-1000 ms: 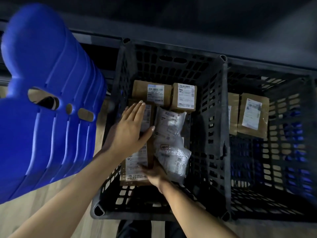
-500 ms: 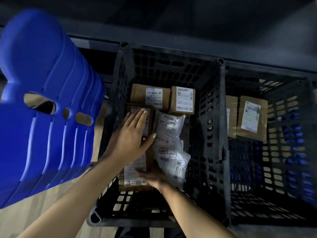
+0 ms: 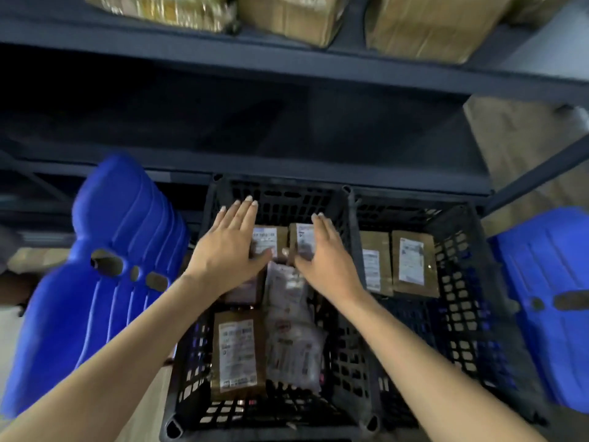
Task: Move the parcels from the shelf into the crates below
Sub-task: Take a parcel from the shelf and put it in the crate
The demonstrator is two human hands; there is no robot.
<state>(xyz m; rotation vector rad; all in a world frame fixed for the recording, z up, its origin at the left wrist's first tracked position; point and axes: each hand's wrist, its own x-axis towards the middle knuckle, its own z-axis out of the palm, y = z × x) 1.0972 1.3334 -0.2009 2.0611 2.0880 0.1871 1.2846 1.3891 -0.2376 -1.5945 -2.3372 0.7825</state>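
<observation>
While left hand [image 3: 223, 255] and right hand [image 3: 323, 261] hover, fingers [image 3: 245, 213] open, bare floor shows by the crate's [image 3: 287, 202] right wall.

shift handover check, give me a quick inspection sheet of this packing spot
surface: floor seen at right; left crate and right crate side by side
job's things: cardboard boxes on upper shelf; front brown parcel and white bags in left crate; labelled parcels in right crate
clutter: blue plastic stacks on both sides
grippers: left hand and right hand open, empty, above rear parcels in left crate
cables: nothing seen
surroundings: dark bay under the shelf
</observation>
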